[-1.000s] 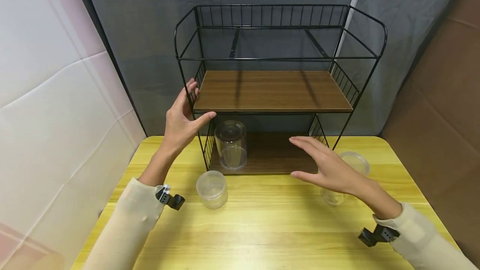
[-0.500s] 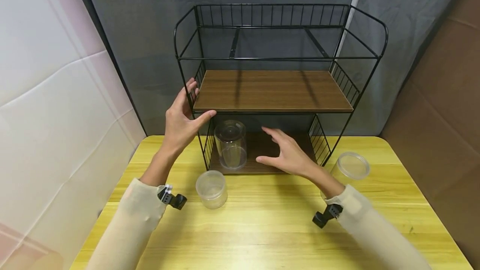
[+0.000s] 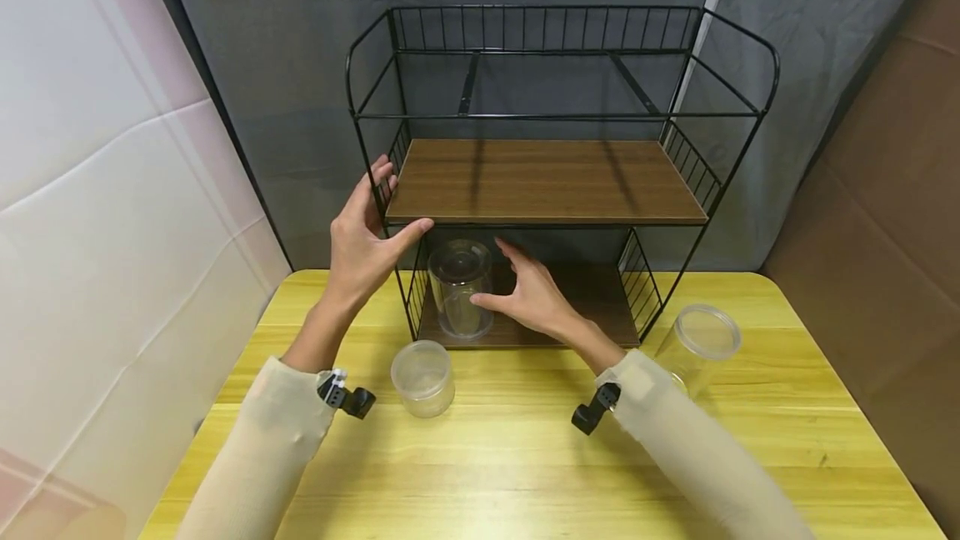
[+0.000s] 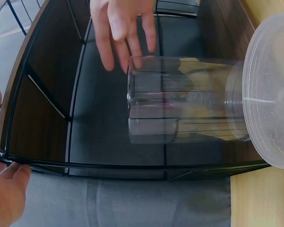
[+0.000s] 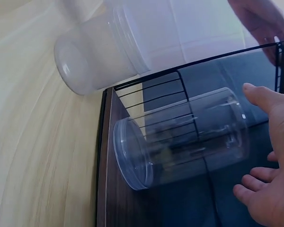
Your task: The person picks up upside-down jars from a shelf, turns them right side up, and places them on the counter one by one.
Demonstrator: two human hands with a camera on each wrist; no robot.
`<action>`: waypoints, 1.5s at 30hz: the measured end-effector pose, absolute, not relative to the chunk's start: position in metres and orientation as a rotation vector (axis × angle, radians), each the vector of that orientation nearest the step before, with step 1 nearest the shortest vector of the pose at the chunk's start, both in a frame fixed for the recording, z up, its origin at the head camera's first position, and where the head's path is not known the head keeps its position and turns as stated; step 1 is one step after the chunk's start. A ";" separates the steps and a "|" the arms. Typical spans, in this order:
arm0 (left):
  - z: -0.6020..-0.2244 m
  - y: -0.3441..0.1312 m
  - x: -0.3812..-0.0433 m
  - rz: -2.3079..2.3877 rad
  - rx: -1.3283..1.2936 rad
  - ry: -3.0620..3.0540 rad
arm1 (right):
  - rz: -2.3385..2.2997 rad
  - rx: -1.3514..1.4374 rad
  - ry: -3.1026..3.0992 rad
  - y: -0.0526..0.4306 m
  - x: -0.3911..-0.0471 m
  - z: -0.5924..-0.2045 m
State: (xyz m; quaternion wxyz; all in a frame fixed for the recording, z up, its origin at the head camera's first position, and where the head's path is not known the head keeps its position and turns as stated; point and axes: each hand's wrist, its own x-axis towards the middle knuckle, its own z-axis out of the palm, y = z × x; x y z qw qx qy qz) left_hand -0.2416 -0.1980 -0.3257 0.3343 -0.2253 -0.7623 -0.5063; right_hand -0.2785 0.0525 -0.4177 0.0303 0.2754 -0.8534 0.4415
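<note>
A two-tier black wire rack (image 3: pixel 547 222) with brown wood shelves stands on the table. My left hand (image 3: pixel 362 244) holds its left side at the middle shelf, thumb on the front edge and fingers around the side wires. On the lower shelf, at the left, stands a tall clear plastic jar (image 3: pixel 461 290), its ringed end down in the right wrist view. My right hand (image 3: pixel 534 294) reaches into the lower tier beside this jar, thumb and fingers spread apart on its right side. In the right wrist view the hand's fingers (image 5: pixel 258 182) face the jar's upper end with a gap.
A short clear lidded tub (image 3: pixel 423 379) stands on the table before the rack's left front corner. Another tall clear jar (image 3: pixel 701 340) stands right of the rack, near my right sleeve. The middle shelf (image 3: pixel 540 182) hangs low over the right hand. A white sheet (image 3: pixel 112 190) borders the left.
My right hand has moved left from beside the right-hand jar into the lower tier, up close to the jar on the shelf. The left hand has stayed on the rack.
</note>
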 end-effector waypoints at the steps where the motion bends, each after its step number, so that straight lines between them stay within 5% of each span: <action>1: -0.326 -0.198 -0.242 -1.323 -0.592 -1.983 | 1.377 0.842 -2.623 0.049 -0.281 -0.419; 23: -0.325 -0.196 -0.240 -1.328 -0.588 -1.982 | 1.421 0.772 -2.598 0.010 -0.293 -0.429; 45: -0.325 -0.200 -0.238 -1.328 -0.501 -2.084 | 1.229 0.831 -2.505 0.045 -0.257 -0.426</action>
